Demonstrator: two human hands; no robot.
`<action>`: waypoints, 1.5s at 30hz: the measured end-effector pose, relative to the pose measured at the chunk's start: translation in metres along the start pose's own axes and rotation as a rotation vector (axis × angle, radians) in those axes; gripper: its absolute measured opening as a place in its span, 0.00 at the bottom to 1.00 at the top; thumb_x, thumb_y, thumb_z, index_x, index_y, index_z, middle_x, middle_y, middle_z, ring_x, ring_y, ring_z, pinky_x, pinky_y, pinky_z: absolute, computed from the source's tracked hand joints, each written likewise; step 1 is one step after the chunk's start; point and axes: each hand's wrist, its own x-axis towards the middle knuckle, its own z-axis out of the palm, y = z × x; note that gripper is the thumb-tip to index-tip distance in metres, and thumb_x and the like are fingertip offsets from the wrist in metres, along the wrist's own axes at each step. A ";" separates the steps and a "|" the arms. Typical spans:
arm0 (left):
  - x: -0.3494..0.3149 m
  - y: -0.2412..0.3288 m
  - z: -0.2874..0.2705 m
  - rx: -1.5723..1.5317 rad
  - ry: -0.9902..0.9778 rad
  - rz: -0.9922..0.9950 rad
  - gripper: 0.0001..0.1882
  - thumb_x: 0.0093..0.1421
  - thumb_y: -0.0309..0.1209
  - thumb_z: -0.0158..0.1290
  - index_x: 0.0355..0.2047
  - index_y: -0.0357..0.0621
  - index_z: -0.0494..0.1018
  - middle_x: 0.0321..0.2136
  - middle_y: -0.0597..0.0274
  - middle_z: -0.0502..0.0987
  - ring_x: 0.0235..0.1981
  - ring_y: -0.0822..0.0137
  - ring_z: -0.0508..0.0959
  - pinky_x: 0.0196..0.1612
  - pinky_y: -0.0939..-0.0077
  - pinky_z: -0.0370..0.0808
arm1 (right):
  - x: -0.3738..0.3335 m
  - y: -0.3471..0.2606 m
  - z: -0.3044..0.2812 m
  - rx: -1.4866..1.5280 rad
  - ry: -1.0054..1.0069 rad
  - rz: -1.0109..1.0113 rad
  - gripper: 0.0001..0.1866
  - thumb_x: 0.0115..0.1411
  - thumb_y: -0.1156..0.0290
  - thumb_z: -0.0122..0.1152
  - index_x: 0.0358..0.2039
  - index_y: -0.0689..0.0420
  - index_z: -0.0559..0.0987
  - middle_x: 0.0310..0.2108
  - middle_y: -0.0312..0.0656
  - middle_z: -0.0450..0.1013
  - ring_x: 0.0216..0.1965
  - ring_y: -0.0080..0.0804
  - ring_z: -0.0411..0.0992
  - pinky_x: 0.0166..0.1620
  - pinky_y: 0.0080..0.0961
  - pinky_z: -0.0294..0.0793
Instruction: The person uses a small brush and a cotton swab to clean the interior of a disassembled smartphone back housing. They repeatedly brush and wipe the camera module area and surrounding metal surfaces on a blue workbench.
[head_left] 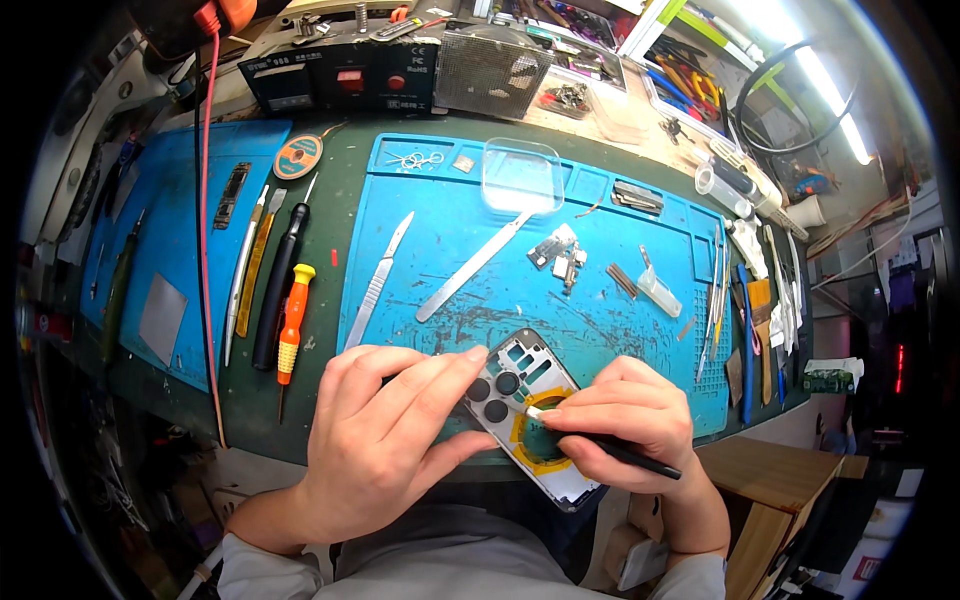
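A phone's metal mid-frame (562, 484) with camera openings, three dark round pieces and a yellow-edged ring tilts over the mat's front edge. My left hand (385, 420) is closed on its left side, fingertips at the upper edge and thumb lower down. In my right hand (632, 425) is a slim black-handled tool (635, 459), gripped like a pen. Its pale tip touches or hovers just over the frame near the yellow ring; which of these I cannot tell. The right fingers hide part of the ring and the frame's right edge.
The blue work mat (440, 250) carries a scalpel (382, 280), a flat metal blade (470, 270), a clear plastic box (523, 178) and small metal parts (560, 255). Left lie an orange-yellow screwdriver (294, 320) and a solder wick spool (298, 157). Brushes and tweezers (716, 300) lie right.
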 end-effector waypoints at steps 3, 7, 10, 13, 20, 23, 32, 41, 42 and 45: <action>-0.003 0.000 0.000 0.007 0.003 -0.003 0.41 0.48 0.43 0.76 0.62 0.41 0.79 0.47 0.62 0.83 0.48 0.57 0.78 0.55 0.58 0.71 | -0.002 0.000 -0.003 -0.011 0.000 -0.012 0.20 0.48 0.80 0.76 0.44 0.56 0.91 0.36 0.37 0.86 0.30 0.32 0.77 0.37 0.28 0.74; -0.004 0.001 -0.002 0.004 0.075 0.059 0.32 0.53 0.38 0.75 0.57 0.41 0.81 0.47 0.61 0.84 0.45 0.58 0.80 0.48 0.60 0.74 | -0.020 -0.006 -0.010 -0.007 0.189 0.045 0.16 0.57 0.78 0.74 0.48 0.64 0.88 0.39 0.48 0.85 0.36 0.39 0.83 0.40 0.30 0.81; -0.038 0.014 -0.003 -0.181 0.127 0.136 0.19 0.62 0.33 0.70 0.51 0.41 0.83 0.45 0.59 0.86 0.39 0.62 0.85 0.40 0.67 0.79 | -0.037 -0.020 0.002 -0.138 0.330 0.166 0.18 0.63 0.74 0.74 0.52 0.67 0.86 0.44 0.53 0.84 0.39 0.46 0.84 0.44 0.34 0.84; -0.064 0.049 0.006 -0.726 -0.521 -0.253 0.13 0.73 0.32 0.61 0.53 0.39 0.81 0.41 0.54 0.88 0.35 0.65 0.89 0.41 0.74 0.85 | -0.052 -0.025 0.005 -0.239 0.270 0.161 0.19 0.66 0.71 0.73 0.54 0.67 0.84 0.47 0.55 0.83 0.42 0.49 0.85 0.46 0.35 0.84; -0.071 0.078 0.031 -1.578 -0.450 -0.709 0.28 0.80 0.27 0.48 0.74 0.34 0.52 0.69 0.48 0.69 0.66 0.56 0.79 0.59 0.64 0.82 | -0.067 -0.058 0.015 -0.107 0.213 0.153 0.19 0.64 0.78 0.72 0.55 0.65 0.84 0.48 0.54 0.82 0.42 0.49 0.85 0.43 0.35 0.85; -0.080 0.066 -0.004 -1.540 -0.543 -0.825 0.26 0.81 0.27 0.42 0.75 0.34 0.51 0.66 0.44 0.72 0.60 0.56 0.83 0.58 0.63 0.84 | -0.079 -0.063 0.012 -0.004 0.174 0.106 0.18 0.65 0.79 0.69 0.55 0.66 0.84 0.47 0.54 0.82 0.43 0.45 0.85 0.46 0.33 0.85; -0.059 0.034 -0.082 -0.848 -0.408 -0.805 0.23 0.81 0.28 0.42 0.73 0.34 0.66 0.43 0.51 0.85 0.33 0.70 0.87 0.37 0.76 0.84 | -0.088 -0.043 -0.001 0.060 0.391 0.147 0.13 0.66 0.82 0.66 0.51 0.67 0.84 0.44 0.52 0.84 0.40 0.36 0.85 0.46 0.29 0.84; 0.015 -0.009 -0.029 -0.097 -0.107 -0.038 0.15 0.76 0.26 0.54 0.60 0.38 0.80 0.38 0.57 0.80 0.30 0.72 0.78 0.34 0.75 0.76 | -0.073 -0.014 -0.017 0.053 0.288 0.049 0.13 0.60 0.81 0.71 0.46 0.66 0.87 0.38 0.50 0.85 0.35 0.36 0.84 0.39 0.26 0.82; 0.014 -0.001 -0.029 -0.139 -0.163 -0.218 0.18 0.72 0.29 0.61 0.60 0.38 0.79 0.43 0.54 0.77 0.35 0.65 0.77 0.39 0.69 0.77 | -0.072 -0.012 -0.019 0.060 0.280 0.042 0.13 0.60 0.80 0.72 0.46 0.66 0.87 0.38 0.50 0.85 0.34 0.37 0.84 0.38 0.26 0.82; 0.023 0.019 -0.026 -0.083 -0.227 -0.325 0.21 0.70 0.30 0.64 0.61 0.39 0.79 0.49 0.54 0.76 0.35 0.62 0.77 0.41 0.67 0.78 | -0.073 -0.002 -0.021 0.085 0.242 0.052 0.14 0.59 0.79 0.74 0.46 0.65 0.88 0.37 0.50 0.85 0.33 0.38 0.85 0.37 0.27 0.82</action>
